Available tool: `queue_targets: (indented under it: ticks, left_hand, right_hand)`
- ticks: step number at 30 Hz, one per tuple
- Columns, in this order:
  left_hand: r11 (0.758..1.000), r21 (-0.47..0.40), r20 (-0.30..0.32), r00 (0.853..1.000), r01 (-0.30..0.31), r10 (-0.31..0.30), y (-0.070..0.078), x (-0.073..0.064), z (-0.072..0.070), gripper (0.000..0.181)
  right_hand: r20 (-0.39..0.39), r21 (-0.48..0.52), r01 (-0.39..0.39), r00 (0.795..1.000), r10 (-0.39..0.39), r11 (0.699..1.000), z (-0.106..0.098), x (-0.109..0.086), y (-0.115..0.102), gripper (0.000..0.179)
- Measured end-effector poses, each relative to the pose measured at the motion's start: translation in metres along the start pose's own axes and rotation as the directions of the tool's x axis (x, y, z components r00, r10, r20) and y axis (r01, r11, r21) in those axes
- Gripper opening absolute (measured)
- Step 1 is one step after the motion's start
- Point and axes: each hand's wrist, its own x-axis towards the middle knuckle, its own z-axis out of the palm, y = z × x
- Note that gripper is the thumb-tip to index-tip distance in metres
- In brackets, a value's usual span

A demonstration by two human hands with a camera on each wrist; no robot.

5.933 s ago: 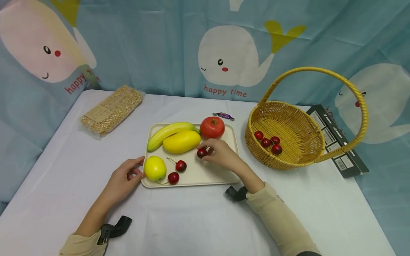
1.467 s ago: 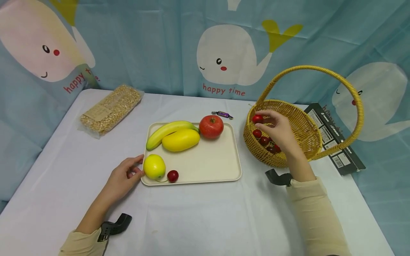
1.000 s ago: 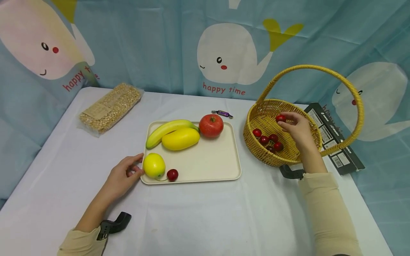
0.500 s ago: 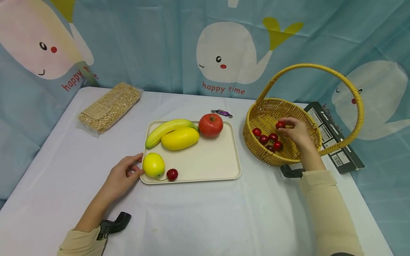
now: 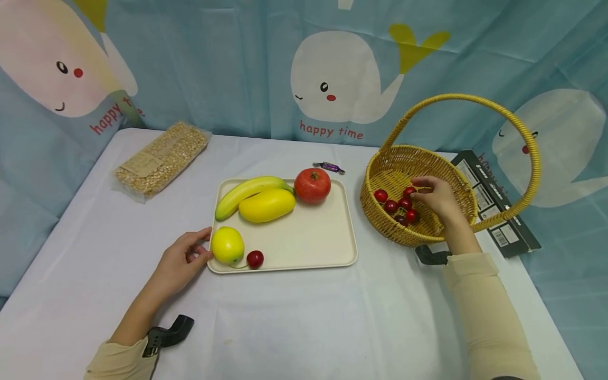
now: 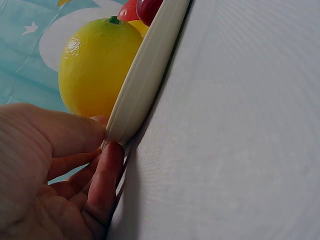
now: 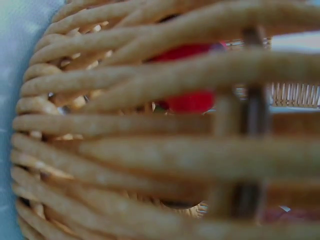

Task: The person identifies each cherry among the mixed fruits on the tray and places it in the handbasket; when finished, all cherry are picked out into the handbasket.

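At the left end of the cream tray [image 5: 309, 258], my left hand [image 5: 182, 262] pinches the rim between thumb and fingers, beside a lemon [image 5: 228, 245]. One cherry [image 5: 255, 259] lies near the tray's front edge. My right hand [image 5: 439, 200] reaches into the yellow wicker basket [image 5: 380, 229], thumb and index finger parted right at a cherry [image 5: 409, 192] that sits against several others [image 5: 391, 206]. In the right wrist view the basket's weave [image 7: 150, 155] covers the hand, and blurred red [image 7: 190, 100] shows through the gaps.
A banana [image 5: 247, 194], a yellow mango-like fruit [image 5: 267, 206] and a red round fruit [image 5: 312, 186] lie on the tray. Behind it is a purple-wrapped candy [image 5: 329, 168]. A bag of grain [image 5: 163, 161] lies back left. The basket's tall handle [image 5: 534, 158] arches near a black box [image 5: 499, 211].
Cherries have gone from the tray into the basket. Most recently the right hand lowers a cherry, which now sits lower, off its fingertips. The left hand keeps its place at the tray.
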Motion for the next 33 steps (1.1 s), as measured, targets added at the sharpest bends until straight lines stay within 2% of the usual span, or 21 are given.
queue_targets:
  ticks: [4,6,8,10,14,17,19,22,26,30,33]
  left_hand:
    - [1.0,-0.005,0.007,1.0,0.004,-0.004,0.0,0.0,0.0,0.049]
    - [1.0,-0.007,0.009,1.0,0.006,-0.006,0.0,-0.001,0.0,0.05]
    - [1.0,-0.005,0.011,1.0,0.008,-0.008,-0.001,-0.001,0.0,0.05]
    - [1.0,-0.002,0.012,1.0,0.011,-0.011,-0.001,-0.001,0.001,0.05]
    - [1.0,0.002,0.013,1.0,0.016,-0.016,-0.001,-0.001,0.001,0.051]
    - [1.0,0.002,0.011,1.0,0.015,-0.015,-0.001,-0.001,0.001,0.051]
    - [1.0,-0.001,0.009,1.0,0.014,-0.014,-0.001,-0.001,0.001,0.05]
    - [1.0,-0.002,0.004,1.0,0.01,-0.01,-0.002,0.0,0.001,0.05]
    - [1.0,0.005,0.003,1.0,0.004,-0.004,-0.003,0.0,0.002,0.05]
    - [1.0,0.008,0.0,1.0,0.0,0.0,-0.003,0.0,0.002,0.051]
    - [1.0,0.009,-0.003,1.0,-0.005,0.005,-0.002,0.0,0.001,0.051]
  right_hand:
    - [-0.035,0.028,0.016,0.999,-0.015,0.999,0.001,-0.002,-0.001,0.046]
    - [-0.063,0.043,0.054,0.997,-0.052,0.998,0.004,-0.007,-0.006,0.048]
    - [-0.095,0.079,0.137,0.987,-0.129,0.987,0.009,-0.015,-0.018,0.046]
    - [-0.111,0.103,0.246,0.966,-0.235,0.964,0.02,-0.024,-0.036,0.042]
    - [-0.071,0.184,0.424,0.906,-0.418,0.887,0.054,-0.046,-0.075,0.035]
    - [0.05,0.228,0.486,0.859,-0.509,0.844,0.09,-0.062,-0.098,0.034]
    - [0.153,0.244,0.516,0.815,-0.558,0.821,0.115,-0.071,-0.109,0.034]
    - [0.299,0.247,0.559,0.733,-0.611,0.791,0.152,-0.081,-0.121,0.033]
    - [0.417,0.221,0.582,0.669,-0.615,0.783,0.188,-0.09,-0.132,0.032]
    - [0.524,0.142,0.606,0.625,-0.579,0.783,0.215,-0.096,-0.139,0.033]
    - [0.574,0.081,0.636,0.599,-0.558,0.767,0.229,-0.098,-0.141,0.033]
